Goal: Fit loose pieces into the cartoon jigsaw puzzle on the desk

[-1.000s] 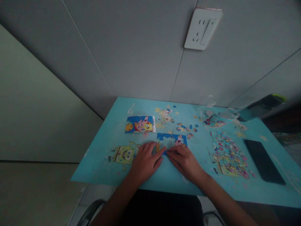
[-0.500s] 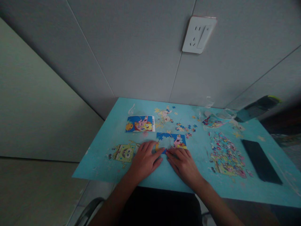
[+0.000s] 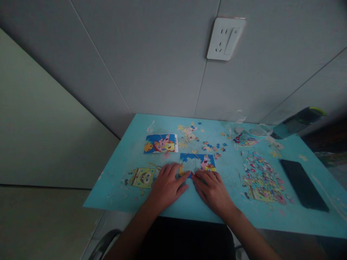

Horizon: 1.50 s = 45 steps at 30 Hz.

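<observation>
A partly assembled jigsaw puzzle [image 3: 202, 157] with a blue border lies before me, with a gap in its middle. My left hand [image 3: 168, 184] rests over its left near corner, fingers spread and index fingertip on the near edge. At the right near corner is my right hand [image 3: 213, 189], its fingers bent close together. A small reddish-blue puzzle piece [image 3: 192, 174] shows at the right fingertips, mostly covered. Further back on the left lies a reference picture card [image 3: 161, 143] with cartoon figures.
Loose puzzle pieces [image 3: 214, 147] lie behind the puzzle. To the right are a heap of pieces [image 3: 261, 177], a black flat device [image 3: 303, 184], a printed tub [image 3: 248, 139] and a dark bottle [image 3: 299, 122]. A wall with a socket [image 3: 226, 39] stands behind the table [image 3: 116, 195].
The view has shifted slightly. Both hands stay at the puzzle's near edge, with only a slight movement of the fingers.
</observation>
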### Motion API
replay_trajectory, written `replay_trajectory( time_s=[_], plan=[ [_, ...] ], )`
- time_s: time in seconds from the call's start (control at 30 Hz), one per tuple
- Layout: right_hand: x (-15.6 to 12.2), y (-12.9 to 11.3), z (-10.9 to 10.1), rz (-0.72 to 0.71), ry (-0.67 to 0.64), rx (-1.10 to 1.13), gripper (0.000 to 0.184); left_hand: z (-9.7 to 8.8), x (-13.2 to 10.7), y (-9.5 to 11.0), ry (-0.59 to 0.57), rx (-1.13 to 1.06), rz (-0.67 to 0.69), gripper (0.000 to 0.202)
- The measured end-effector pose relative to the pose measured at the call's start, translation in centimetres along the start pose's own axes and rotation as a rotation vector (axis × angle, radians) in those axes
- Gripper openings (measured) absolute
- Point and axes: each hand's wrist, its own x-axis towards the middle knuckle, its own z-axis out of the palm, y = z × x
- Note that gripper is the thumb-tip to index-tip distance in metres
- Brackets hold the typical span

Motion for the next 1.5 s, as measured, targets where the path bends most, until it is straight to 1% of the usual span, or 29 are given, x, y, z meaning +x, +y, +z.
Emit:
replay_trajectory(
  time_s=[0.13, 0.27, 0.43, 0.53, 0.73, 0.87, 1.1, 1.37, 1.5],
  plan=[
    [0.0, 0.1, -0.3, -0.011, 0.019, 0.031, 0.035, 0.1, 0.1, 0.0, 0.012, -0.009, 0.005, 0.046],
    [0.1, 0.9, -0.5, 0.003, 0.025, 0.113, 0.036, 0.3, 0.0, -0.1, 0.031, -0.008, 0.012, 0.046],
    [0.7, 2.0, -0.1, 0.023, 0.015, 0.192, 0.030, 0.4, 0.0, -0.2, 0.016, 0.005, 0.015, 0.046],
    [1.1, 2.4, 0.3, 0.005, 0.024, 0.221, 0.028, 0.4, 0.0, -0.2, 0.010, 0.005, 0.012, 0.046],
    [1.4, 2.4, 0.5, -0.005, 0.062, 0.292, 0.027, 0.4, 0.0, -0.1, 0.010, 0.006, 0.014, 0.047],
    [1.3, 2.3, 0.7, -0.003, 0.046, 0.328, 0.023, 0.3, 0.1, 0.0, -0.014, 0.012, 0.004, 0.046],
    [1.3, 1.8, 0.4, -0.009, 0.022, 0.226, 0.022, 0.3, 0.1, 0.1, -0.023, 0.030, -0.006, 0.046],
    [1.7, 1.5, -0.5, -0.075, -0.077, 0.080, 0.018, 0.0, -0.3, 0.8, -0.059, 0.048, -0.014, 0.051],
    [1.4, 0.8, -0.5, -0.049, -0.096, -0.015, 0.025, 0.2, -0.4, 1.5, -0.055, 0.069, -0.038, 0.050]
  ],
)
